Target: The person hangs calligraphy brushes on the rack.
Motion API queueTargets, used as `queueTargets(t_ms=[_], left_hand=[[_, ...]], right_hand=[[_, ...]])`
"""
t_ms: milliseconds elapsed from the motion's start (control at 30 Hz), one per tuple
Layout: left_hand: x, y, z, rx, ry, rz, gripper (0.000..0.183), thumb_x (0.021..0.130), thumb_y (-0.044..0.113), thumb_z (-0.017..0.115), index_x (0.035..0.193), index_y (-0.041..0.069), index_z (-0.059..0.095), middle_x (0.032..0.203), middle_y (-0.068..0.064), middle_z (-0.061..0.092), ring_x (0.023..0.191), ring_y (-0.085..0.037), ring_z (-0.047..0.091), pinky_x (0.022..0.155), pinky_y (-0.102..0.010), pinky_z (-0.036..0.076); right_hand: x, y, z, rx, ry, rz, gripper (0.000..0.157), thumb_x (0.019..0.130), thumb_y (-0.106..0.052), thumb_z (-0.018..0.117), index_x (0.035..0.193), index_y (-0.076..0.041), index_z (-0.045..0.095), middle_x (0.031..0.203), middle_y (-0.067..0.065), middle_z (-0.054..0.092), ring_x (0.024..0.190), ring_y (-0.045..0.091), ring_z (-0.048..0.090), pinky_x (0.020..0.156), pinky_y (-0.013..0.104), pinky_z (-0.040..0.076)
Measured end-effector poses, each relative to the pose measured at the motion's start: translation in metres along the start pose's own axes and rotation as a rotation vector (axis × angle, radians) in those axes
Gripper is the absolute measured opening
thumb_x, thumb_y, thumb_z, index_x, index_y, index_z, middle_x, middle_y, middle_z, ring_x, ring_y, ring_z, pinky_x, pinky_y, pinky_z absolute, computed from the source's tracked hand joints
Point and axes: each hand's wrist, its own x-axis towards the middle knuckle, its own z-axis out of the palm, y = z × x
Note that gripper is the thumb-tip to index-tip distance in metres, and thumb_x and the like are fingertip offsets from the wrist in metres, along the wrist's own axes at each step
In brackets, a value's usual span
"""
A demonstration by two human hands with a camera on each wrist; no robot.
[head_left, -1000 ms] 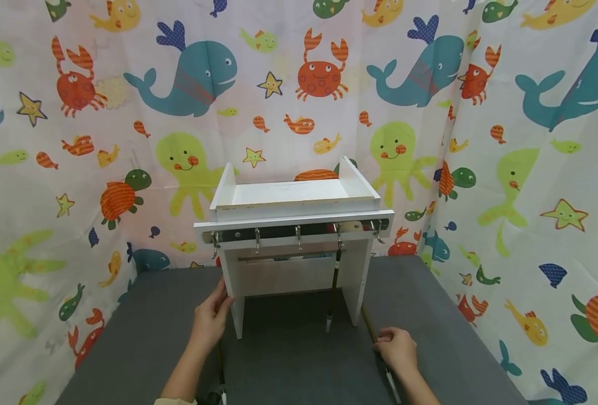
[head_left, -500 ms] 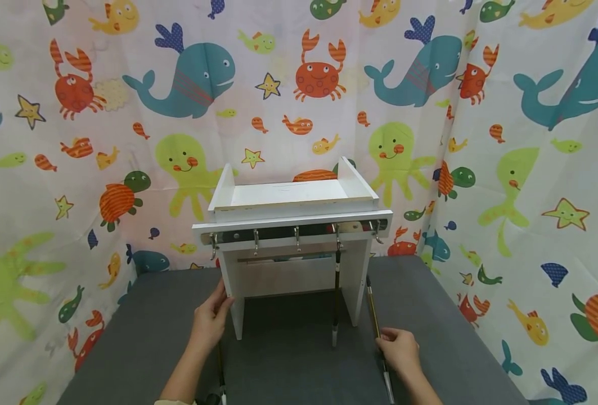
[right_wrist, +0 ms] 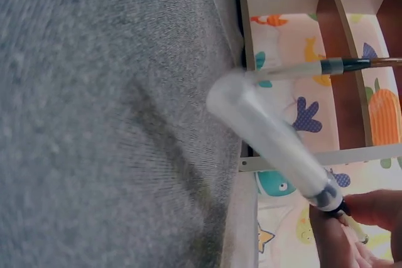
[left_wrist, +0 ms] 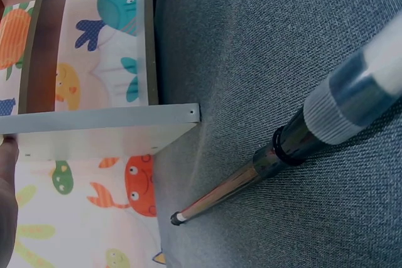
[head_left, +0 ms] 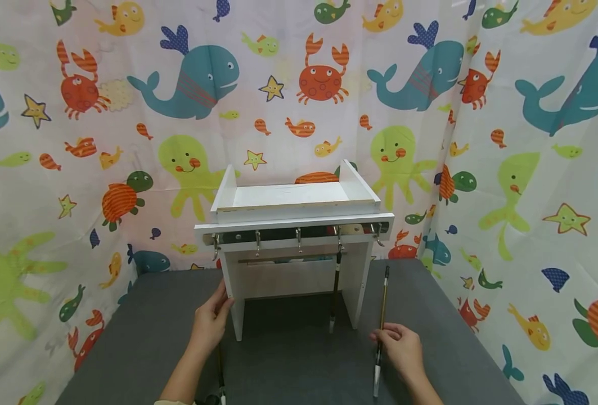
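My right hand (head_left: 402,349) pinches a calligraphy brush (head_left: 383,306) by its shaft, to the right of the white shelf (head_left: 304,211). The brush stands nearly upright in the head view, its clear-capped end down; in the right wrist view that cap (right_wrist: 270,136) shows close up above the grey cloth. My left hand (head_left: 211,320) holds the shelf's left side panel, thumb at the front edge and fingers along the outer face. Another brush (head_left: 335,292) hangs from a hook, cap down, inside the right panel. A third brush (left_wrist: 229,183) lies on the cloth beside my left hand.
A metal rail (head_left: 278,232) with several hooks runs along the shelf's front. Grey cloth (head_left: 288,371) covers the table. A sea-animal curtain (head_left: 278,135) encloses the back and sides.
My right hand has lifted the brush and swung it from slanted to nearly upright, its upper end moving away from the shelf. The hanging brush sways slightly. My left hand stays put.
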Motion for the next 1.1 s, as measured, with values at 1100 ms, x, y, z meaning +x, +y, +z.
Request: queueTargets(t_ms=[1100], left_hand=[[0.001,-0.005,0.002,-0.001,0.008,-0.001,0.059,0.101,0.014,0.062,0.155,0.026,0.041,0.147,-0.009,0.054,0.124,-0.031,0.062,0.093,-0.041,0.057]], right_hand=[[-0.048,-0.078,0.000,0.144,0.117,-0.369,0.023,0.096,-0.009,0.070,0.115,0.002,0.065,0.102,0.021,0.075,0.084,0.015,0.077,0.073,0.020,0.061]])
